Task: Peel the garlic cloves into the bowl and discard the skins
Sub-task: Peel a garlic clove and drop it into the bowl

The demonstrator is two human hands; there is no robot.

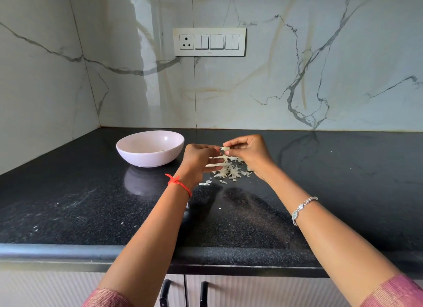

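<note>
I see a pale pink bowl (150, 148) left of centre on a black speckled counter (68, 203), cream-white skins (229, 172) mid-frame, a white wall (297, 77) with grey and tan veins, a red thread (179, 184) and a silver bracelet (303, 209) lower down.

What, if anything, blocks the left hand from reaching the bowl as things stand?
Probably yes, it can reach: the bowl stands just left of the left hand on bare counter, nothing between them, though that hand is busy with a clove.

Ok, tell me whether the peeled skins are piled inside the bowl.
No: the skins lie heaped on the black counter, right of the bowl.
</note>
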